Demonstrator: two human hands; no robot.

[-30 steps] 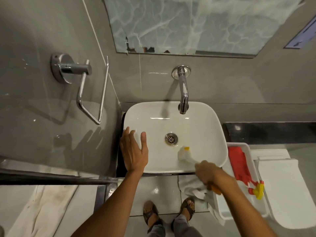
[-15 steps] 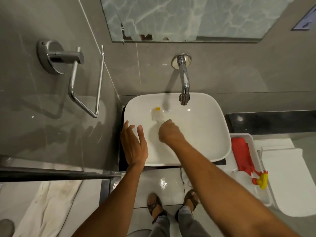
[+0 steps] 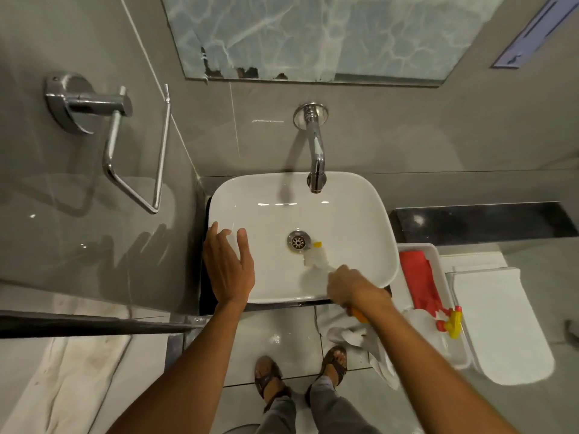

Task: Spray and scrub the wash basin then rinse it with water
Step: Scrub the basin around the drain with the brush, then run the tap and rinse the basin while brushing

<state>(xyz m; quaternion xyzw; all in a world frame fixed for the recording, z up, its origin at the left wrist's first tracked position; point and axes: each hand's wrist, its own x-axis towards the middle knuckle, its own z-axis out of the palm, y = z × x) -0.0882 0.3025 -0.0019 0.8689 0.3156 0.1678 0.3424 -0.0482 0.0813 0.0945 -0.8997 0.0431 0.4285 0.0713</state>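
Two hands at white basin (image 3: 360,220), frame centre: left hand (image 3: 228,264) spread flat on rim; right hand (image 3: 351,288) fisted around brush (image 3: 316,256) beside drain (image 3: 298,242). Scrubbing step; rinsing under tap (image 3: 316,158) likely next.

**Basin and brush at the scrubbing stage**

A white, rounded-rectangular wash basin (image 3: 344,214) is seen from above, its bowl glossy with light reflections. Its near-left rim is covered by the flat left hand (image 3: 230,267). A round metal drain (image 3: 298,241) is set in the bowl's floor, just beyond the right hand (image 3: 351,285). A scrubbing brush (image 3: 316,256), pale-bristled and blurred, with a yellow tip, is gripped by the right hand; its head is placed beside the drain, and an orange handle end is seen below the fist.
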